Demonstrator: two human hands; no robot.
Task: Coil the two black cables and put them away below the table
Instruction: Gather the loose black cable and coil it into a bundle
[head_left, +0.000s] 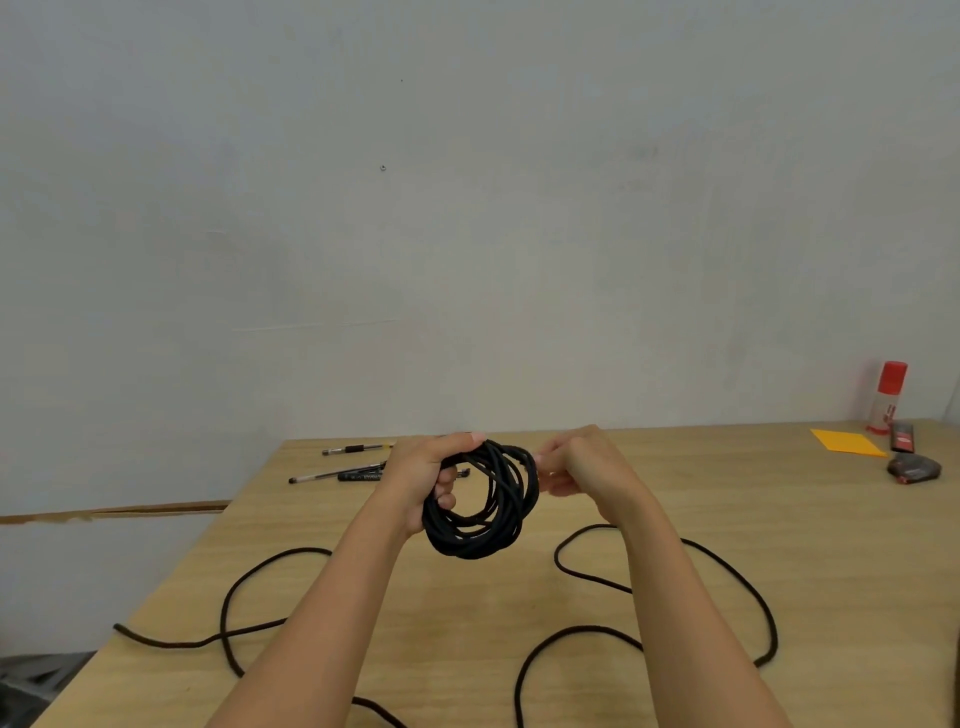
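A coiled black cable (483, 525) hangs as a bundle of several loops above the wooden table (779, 519). My left hand (423, 478) grips the coil's left side, fingers wrapped through the loops. On the coil's upper right edge, my right hand (576, 462) pinches the cable, fingers closed. A second black cable (727, 571) lies loose on the table, winding in wide curves under both forearms, from the left edge to the right front.
Pens and a marker (343, 470) lie at the back left of the table. At the back right stand a red-capped glue stick (885, 397), an orange paper (847, 441) and small dark items (914, 467). A grey wall rises right behind the table.
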